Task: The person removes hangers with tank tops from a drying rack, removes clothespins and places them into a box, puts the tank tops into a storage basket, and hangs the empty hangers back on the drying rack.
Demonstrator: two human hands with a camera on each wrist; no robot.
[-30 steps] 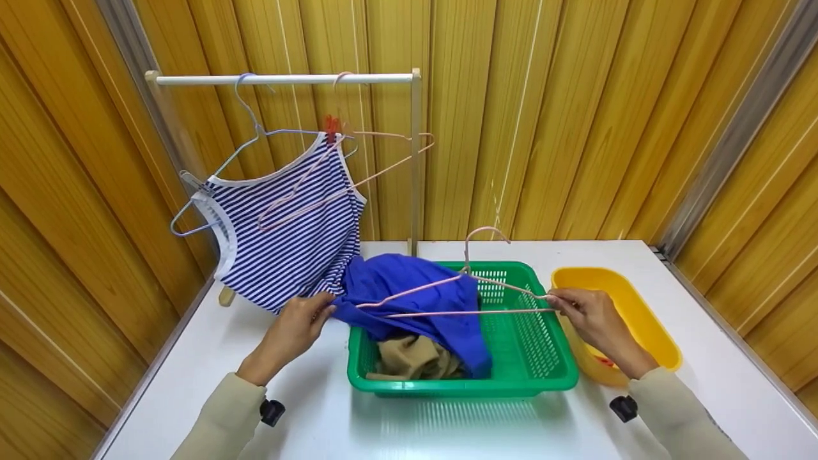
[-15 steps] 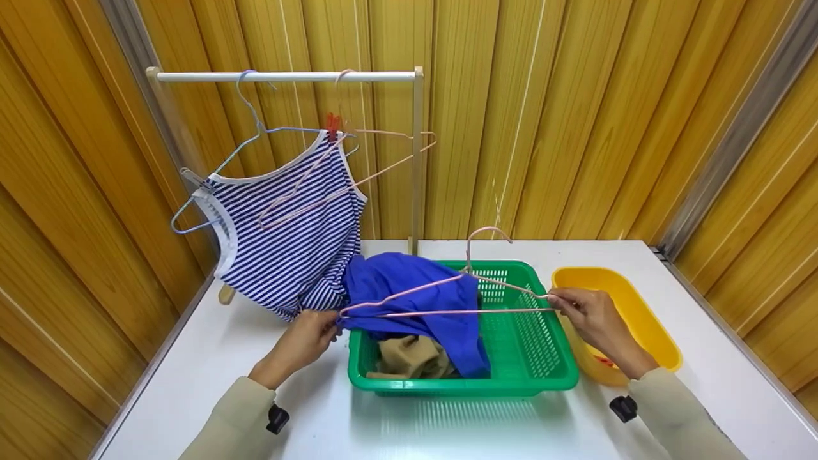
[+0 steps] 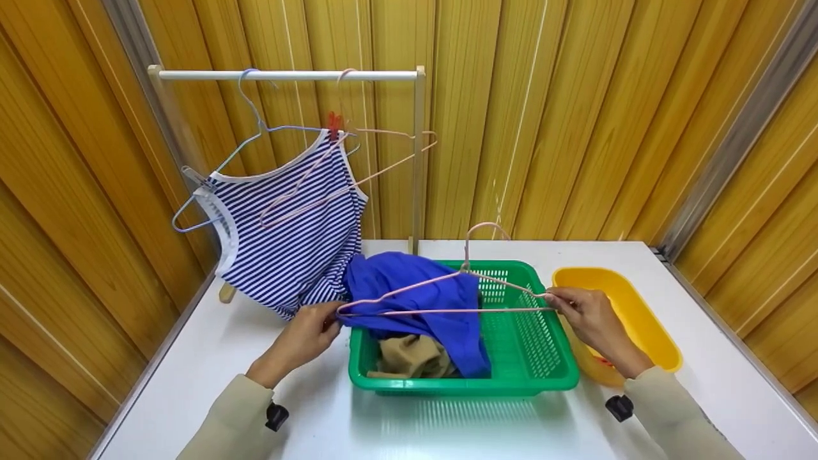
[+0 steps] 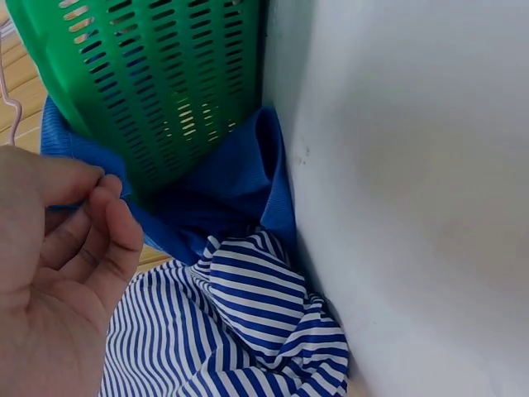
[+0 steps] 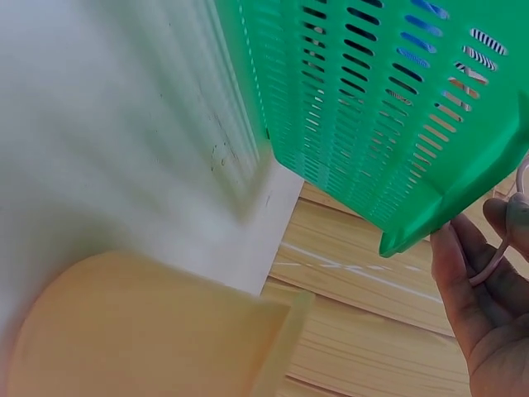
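Note:
A pink wire hanger [image 3: 422, 312] lies level over the green basket, hook upward. My right hand [image 3: 591, 319] grips its right end; in the right wrist view the fingers [image 5: 463, 281] curl round the wire. My left hand [image 3: 303, 335] pinches the edge of a blue garment [image 3: 409, 281] right at the hanger's left end. In the left wrist view, thumb and fingertips [image 4: 116, 186] meet on the blue cloth. The garment spreads under the hanger and hangs into the green basket [image 3: 473, 384]; its exact kind is unclear. Whether the left fingers also hold the wire is hidden.
Khaki cloth [image 3: 415, 358] lies in the basket. A yellow tub [image 3: 645, 319] stands at the right. On a rack [image 3: 358, 75] hang a striped tank top [image 3: 287, 223], clipped to a blue hanger [image 3: 236, 153], and another pink hanger [image 3: 390, 169].
My left hand has moved right with the blue cloth's edge, to the hanger's left tip. That tip, covered by the cloth before, now shows on top of it. My right hand has barely moved.

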